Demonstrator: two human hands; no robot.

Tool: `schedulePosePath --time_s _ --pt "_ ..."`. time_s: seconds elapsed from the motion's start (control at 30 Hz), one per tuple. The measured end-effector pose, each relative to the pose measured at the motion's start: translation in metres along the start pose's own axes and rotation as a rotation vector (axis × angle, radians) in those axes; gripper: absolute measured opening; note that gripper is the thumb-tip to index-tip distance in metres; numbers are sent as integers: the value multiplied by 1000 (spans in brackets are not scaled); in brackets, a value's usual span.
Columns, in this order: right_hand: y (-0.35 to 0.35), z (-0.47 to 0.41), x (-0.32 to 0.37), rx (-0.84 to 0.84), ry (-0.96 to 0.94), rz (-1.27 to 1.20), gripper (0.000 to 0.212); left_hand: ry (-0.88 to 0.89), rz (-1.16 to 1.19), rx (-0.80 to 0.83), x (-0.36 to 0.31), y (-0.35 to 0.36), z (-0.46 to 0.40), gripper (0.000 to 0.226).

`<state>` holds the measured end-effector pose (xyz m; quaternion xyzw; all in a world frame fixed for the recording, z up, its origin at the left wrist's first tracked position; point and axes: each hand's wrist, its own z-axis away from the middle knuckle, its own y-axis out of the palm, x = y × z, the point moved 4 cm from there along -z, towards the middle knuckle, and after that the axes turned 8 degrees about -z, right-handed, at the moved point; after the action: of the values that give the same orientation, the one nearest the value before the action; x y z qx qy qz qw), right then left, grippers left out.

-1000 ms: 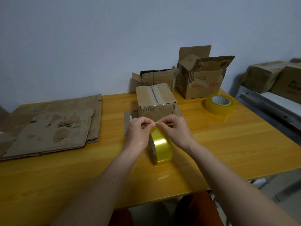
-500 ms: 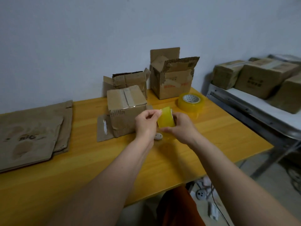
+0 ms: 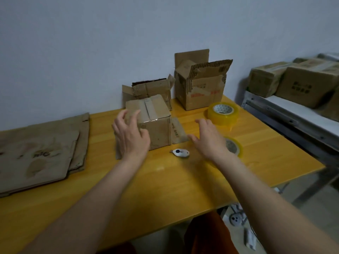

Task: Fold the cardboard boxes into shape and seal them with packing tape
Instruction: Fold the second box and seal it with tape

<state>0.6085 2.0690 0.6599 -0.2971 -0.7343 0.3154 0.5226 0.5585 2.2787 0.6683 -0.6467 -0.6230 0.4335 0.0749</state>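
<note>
Head view: both hands reach forward over the yellow wooden table (image 3: 165,189), fingers spread wide and holding nothing. The left hand (image 3: 129,136) hovers in front of the near left corner of the small taped brown cardboard box (image 3: 156,123); whether it touches is unclear. The right hand (image 3: 209,139) hangs open beside that box, above the small roll of yellow packing tape (image 3: 234,147) lying flat near the right edge. The box stands closed towards the back of the table, a clear tape strip running over its top seam, its flaps shut. A white oval box cutter (image 3: 180,153) lies between the hands. A larger roll of yellow tape (image 3: 222,113) sits farther back, near two open cardboard boxes (image 3: 200,83) against the wall. Flattened brown cardboard sheets (image 3: 40,153) lie at the left edge. Red print on the tall open box is too blurred to read.
</note>
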Motion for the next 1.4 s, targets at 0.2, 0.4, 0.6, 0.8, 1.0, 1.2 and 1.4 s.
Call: schedulePosePath --time_s 0.2,0.4,0.6,0.8,1.0,1.2,1.4 --pt "36 -33 69 304 1 -619 68 -176 197 530 38 9 -14 49" --pt "59 -19 92 262 -88 -508 60 -148 22 309 75 -33 -5 40" --pt "74 -4 108 152 -201 -188 77 4 18 310 83 -43 19 46" --pt "75 -8 103 169 -209 -211 65 15 53 337 81 -38 20 45" --pt "71 -6 107 182 -227 -226 60 41 -137 177 73 -39 14 58" --pt "49 8 106 149 -470 -45 45 255 -206 -3 68 -46 17 53" --pt "63 24 132 435 -617 -107 37 323 126 -53 68 -38 27 28"
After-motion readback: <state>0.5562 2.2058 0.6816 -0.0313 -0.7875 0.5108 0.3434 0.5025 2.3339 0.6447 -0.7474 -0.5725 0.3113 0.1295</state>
